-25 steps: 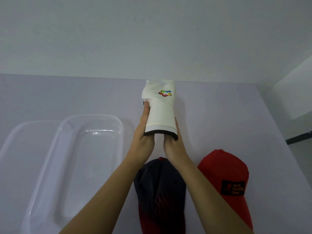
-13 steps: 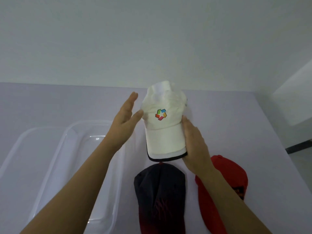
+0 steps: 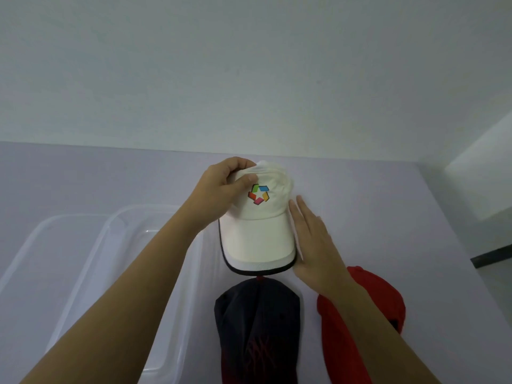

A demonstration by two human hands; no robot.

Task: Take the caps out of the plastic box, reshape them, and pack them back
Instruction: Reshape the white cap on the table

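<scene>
A white cap point(image 3: 259, 234) with a many-coloured logo and a dark-edged brim lies on the pale table point(image 3: 415, 273), brim toward me. My left hand point(image 3: 221, 187) pinches the top left of its crown. My right hand point(image 3: 313, 242) lies flat, fingers straight, against the brim's right side. Nearer me lie a dark navy cap point(image 3: 257, 328) and, to its right, a red cap point(image 3: 357, 314) partly hidden by my right forearm. The clear plastic box point(image 3: 133, 273) stands at the left with nothing visible in it.
A second clear plastic piece, perhaps the lid point(image 3: 41, 259), lies left of the box. A pale wall rises behind the table. The table's right edge runs diagonally at the right, with a dark strip point(image 3: 490, 257) beyond it.
The white cap went from squeezed upright between both hands to lying on the table. My left hand moved from open beside it to pinching the crown; my right stays against the brim's right side.
</scene>
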